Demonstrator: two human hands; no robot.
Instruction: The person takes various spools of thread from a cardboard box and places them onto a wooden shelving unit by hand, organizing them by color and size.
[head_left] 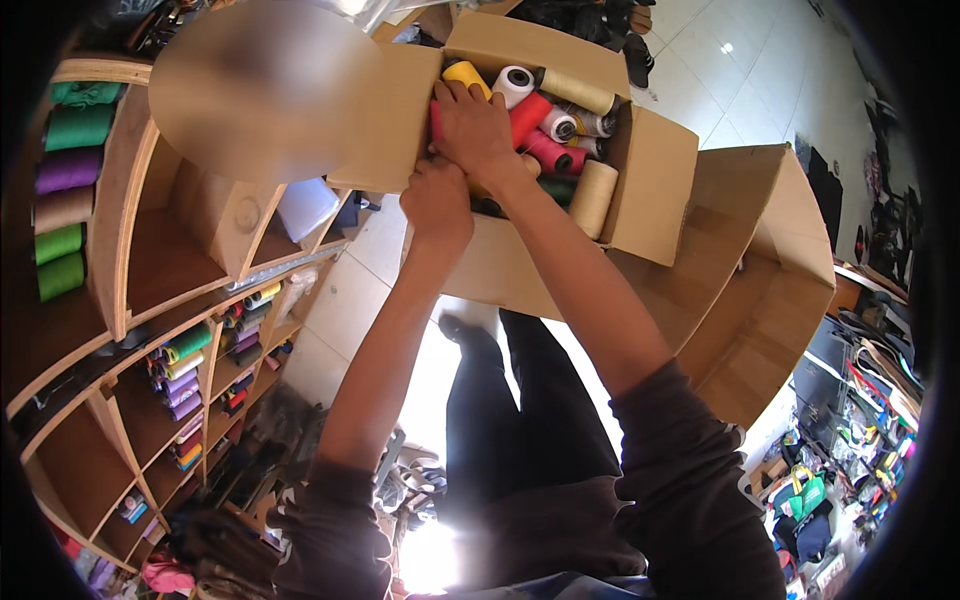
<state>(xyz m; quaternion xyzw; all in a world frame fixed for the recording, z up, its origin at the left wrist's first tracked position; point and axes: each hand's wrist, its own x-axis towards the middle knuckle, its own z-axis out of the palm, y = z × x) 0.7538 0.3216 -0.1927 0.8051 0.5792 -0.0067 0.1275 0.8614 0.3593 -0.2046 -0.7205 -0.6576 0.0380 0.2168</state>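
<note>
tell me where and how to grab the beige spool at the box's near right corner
Probably around the middle of the beige spool, from above, gripping across its width: its long round side is exposed and nothing lies over it.

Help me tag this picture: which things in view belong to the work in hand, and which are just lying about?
Work in hand:
open cardboard box
thread spools inside it
right hand, over the spools
left hand, close beside the right

Seemingly just lying about:
second cardboard box
wooden shelves
purple spool shelved there
pink cloth, lower left
</note>
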